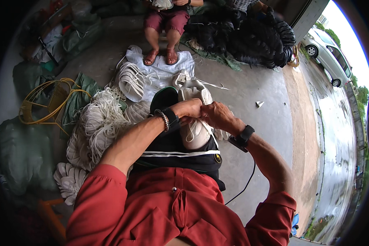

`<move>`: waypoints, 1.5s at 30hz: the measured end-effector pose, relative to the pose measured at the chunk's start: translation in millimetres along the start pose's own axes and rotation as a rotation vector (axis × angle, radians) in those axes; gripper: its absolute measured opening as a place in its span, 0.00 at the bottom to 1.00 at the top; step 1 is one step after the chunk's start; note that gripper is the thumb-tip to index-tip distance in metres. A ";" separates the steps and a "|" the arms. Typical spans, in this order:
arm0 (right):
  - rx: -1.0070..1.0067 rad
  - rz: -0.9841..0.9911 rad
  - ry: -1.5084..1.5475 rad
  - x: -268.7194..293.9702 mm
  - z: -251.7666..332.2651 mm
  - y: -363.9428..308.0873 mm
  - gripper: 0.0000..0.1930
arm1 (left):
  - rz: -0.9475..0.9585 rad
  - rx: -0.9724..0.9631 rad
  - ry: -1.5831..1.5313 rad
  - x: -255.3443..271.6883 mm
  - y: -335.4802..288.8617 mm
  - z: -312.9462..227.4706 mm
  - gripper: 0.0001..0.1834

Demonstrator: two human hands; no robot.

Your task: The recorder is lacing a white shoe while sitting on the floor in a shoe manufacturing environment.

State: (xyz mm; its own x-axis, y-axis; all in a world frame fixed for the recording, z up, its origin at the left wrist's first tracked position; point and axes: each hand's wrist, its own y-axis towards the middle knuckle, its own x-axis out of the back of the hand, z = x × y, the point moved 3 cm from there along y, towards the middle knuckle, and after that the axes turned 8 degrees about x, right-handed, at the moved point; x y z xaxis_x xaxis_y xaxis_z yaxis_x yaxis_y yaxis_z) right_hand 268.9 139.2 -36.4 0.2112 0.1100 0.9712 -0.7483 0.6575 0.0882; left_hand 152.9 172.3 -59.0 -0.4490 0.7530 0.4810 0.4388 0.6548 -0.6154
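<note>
Both hands meet over a pale white shoe upper (195,130) on the lap: left hand (187,108) grips its top edge, right hand (217,115) pinches alongside, heaped white laces (98,123) lying left

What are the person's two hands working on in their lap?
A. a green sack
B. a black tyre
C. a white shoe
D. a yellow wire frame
C: the left hand and the right hand meet over a white shoe resting on the lap, while the yellow wire frame lies apart on the floor.

the shoe (196,123) rests on the lap, lace pile (96,123) to its left, a seated person (165,24) beyond.
</note>
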 end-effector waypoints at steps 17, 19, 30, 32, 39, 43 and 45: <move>0.162 -0.119 0.087 4.5 -1.9 -2.5 0.05 | 0.018 -0.111 -0.210 -3.6 4.8 11.0 0.05; 0.154 -0.085 0.105 6.9 -2.2 -2.6 0.05 | -0.004 -0.111 -0.250 -6.4 6.6 11.2 0.05; -0.038 -0.034 0.120 -1.3 -12.7 8.5 0.05 | -1.018 -0.027 -0.343 108.4 -55.7 120.7 0.08; -0.092 -0.205 0.285 10.8 -12.7 23.5 0.04 | -0.780 0.109 -0.653 90.9 -76.2 138.0 0.05; -0.077 -0.184 1.068 43.1 44.6 48.9 0.10 | -0.149 -0.244 -1.166 33.1 -114.7 66.1 0.06; -0.104 -0.175 1.023 53.1 57.5 34.8 0.08 | -0.135 -0.321 -1.183 28.4 -111.6 45.6 0.08; -0.189 -0.170 1.087 51.7 54.4 27.3 0.08 | -0.125 -0.353 -1.176 25.1 -104.8 44.8 0.10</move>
State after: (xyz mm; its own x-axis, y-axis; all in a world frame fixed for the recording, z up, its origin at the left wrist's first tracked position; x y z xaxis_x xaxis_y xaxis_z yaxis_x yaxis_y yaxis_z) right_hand 225.3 122.3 28.3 0.8086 0.5410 0.2312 -0.5695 0.8184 0.0769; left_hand 60.8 119.7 -10.4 -0.8499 0.2869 -0.4421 0.4468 0.8370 -0.3158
